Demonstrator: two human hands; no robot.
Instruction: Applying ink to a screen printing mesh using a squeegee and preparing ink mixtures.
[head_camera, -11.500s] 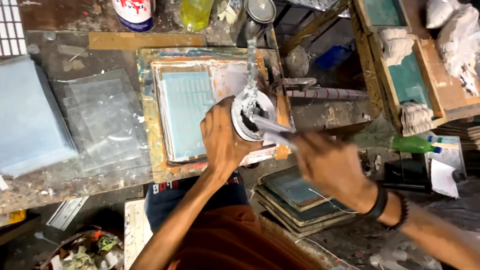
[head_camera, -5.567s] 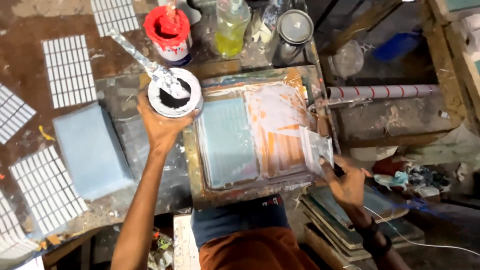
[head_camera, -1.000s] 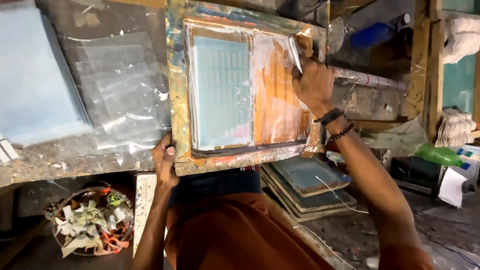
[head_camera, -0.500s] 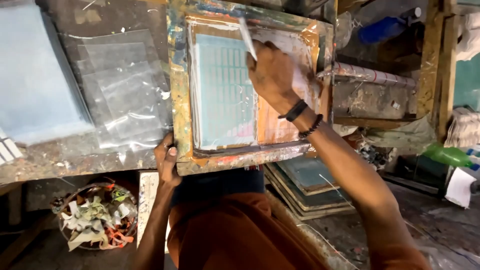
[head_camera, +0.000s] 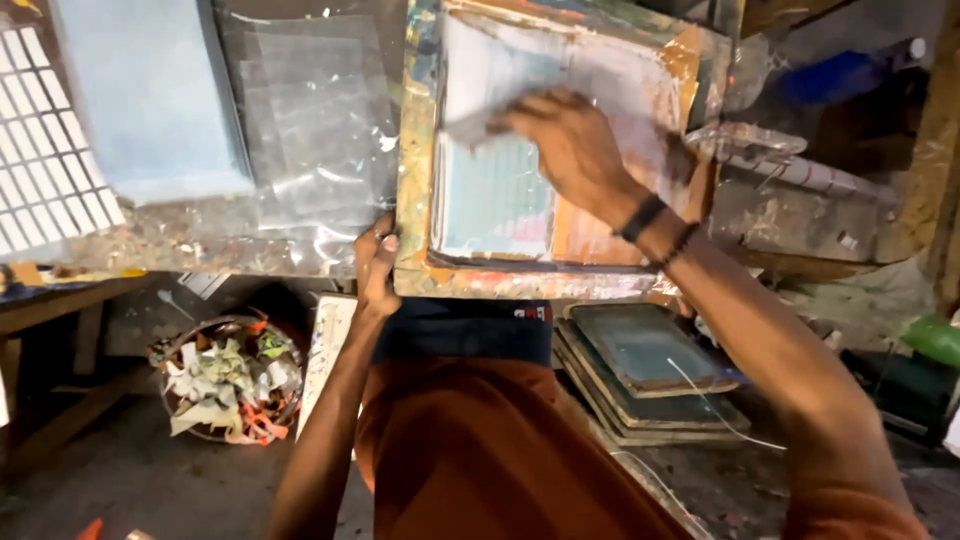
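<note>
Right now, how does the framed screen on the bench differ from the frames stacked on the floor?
The framed screen lies alone on the bench, its wooden border smeared with paint; the stacked frames sit piled low, looking dark and dusty. The right hand draws a squeegee across the screen and the left hand grips its corner; the stack is untouched. Both are rectangular frames.

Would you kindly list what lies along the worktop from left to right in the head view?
White grid sheet → pale blue pad → clear plastic sheets → left hand gripping the frame's corner → paint-stained screen frame → right hand drawing a squeegee → wrapped roll.
</note>
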